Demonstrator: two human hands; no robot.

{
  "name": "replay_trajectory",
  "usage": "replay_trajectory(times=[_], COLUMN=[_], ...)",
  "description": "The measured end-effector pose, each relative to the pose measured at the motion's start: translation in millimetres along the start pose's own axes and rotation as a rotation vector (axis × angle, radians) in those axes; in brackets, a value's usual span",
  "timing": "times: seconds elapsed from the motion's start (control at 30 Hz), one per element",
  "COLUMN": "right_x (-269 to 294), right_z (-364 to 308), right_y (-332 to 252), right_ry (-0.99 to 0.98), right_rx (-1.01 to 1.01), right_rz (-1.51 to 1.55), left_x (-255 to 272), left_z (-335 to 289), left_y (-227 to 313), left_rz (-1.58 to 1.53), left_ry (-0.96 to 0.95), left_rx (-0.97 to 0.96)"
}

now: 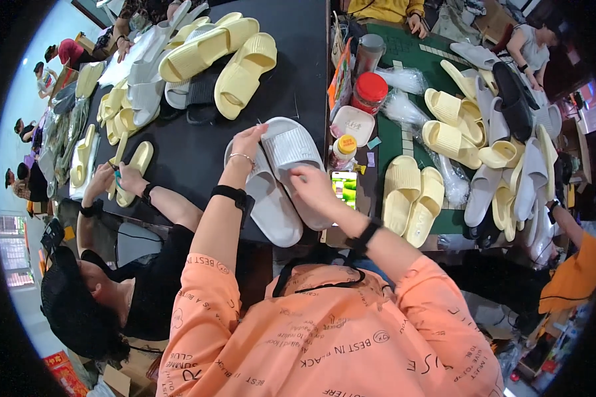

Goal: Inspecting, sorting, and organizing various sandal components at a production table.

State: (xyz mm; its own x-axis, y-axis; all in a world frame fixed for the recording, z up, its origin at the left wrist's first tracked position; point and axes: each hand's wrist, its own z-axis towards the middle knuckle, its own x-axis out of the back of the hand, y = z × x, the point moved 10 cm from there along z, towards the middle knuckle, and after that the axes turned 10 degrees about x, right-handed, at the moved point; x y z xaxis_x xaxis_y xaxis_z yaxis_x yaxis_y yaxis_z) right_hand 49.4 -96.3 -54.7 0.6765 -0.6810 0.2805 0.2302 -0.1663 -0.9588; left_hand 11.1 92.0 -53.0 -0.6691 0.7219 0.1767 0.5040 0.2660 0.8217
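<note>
Jars (369, 92) and a phone (344, 190) sit beside my ribbed grey slippers (277, 210); left fingers (257, 132) grip them, right fingers (302, 173) curl, hold unclear

Workshop | dark worktable (301, 56) heaped with yellow and grey slippers (245, 76) | co-workers (155, 291) handling slippers alongside

Head view, fisheye, one: left unit of a side-by-side pair, head-worn, upright, facing down and forward. Near range: left hand (247, 143) and right hand (313, 190) about dial centre; orange shirt (338, 337), six o'clock. Black table (304, 83) towards twelve. Farther off: window (13, 251), about nine, by the curved rim.
</note>
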Motion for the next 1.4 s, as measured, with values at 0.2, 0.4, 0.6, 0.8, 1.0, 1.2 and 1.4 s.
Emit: replay_trajectory(times=[0.2,0.4,0.6,0.8,1.0,1.2,1.4], right_x=[126.7,74.9,57.9,50.3,45.0,68.2,72.9], right_z=[-68.7,-148.4,-167.8,-160.1,-157.1,-150.9,-151.2], right_y=[7.9,30.8,35.0,29.6,39.3,42.0,45.9], right_ry=[0.103,-0.414,-0.324,-0.332,-0.373,-0.231,-0.216], right_rx=[0.125,0.435,0.496,0.495,0.469,0.411,0.408], right_rz=[-0.278,-0.682,-0.763,-0.761,-0.747,-0.670,-0.732], left_x=[13.1,11.0,4.2,4.3,1.9,3.7,4.7], left_z=[-17.4,-21.4,-31.0,-35.8,-29.8,-31.5,-33.4], left_y=[14.4,3.3,6.2,4.2,0.1,4.0,-1.6], left_rz=[-0.040,0.117,0.184,0.083,0.048,0.113,0.058], left_ry=[0.185,0.219,0.239,0.230,0.186,0.210,0.200], left_rx=[-0.310,-0.372,-0.364,-0.331,-0.370,-0.367,-0.337])
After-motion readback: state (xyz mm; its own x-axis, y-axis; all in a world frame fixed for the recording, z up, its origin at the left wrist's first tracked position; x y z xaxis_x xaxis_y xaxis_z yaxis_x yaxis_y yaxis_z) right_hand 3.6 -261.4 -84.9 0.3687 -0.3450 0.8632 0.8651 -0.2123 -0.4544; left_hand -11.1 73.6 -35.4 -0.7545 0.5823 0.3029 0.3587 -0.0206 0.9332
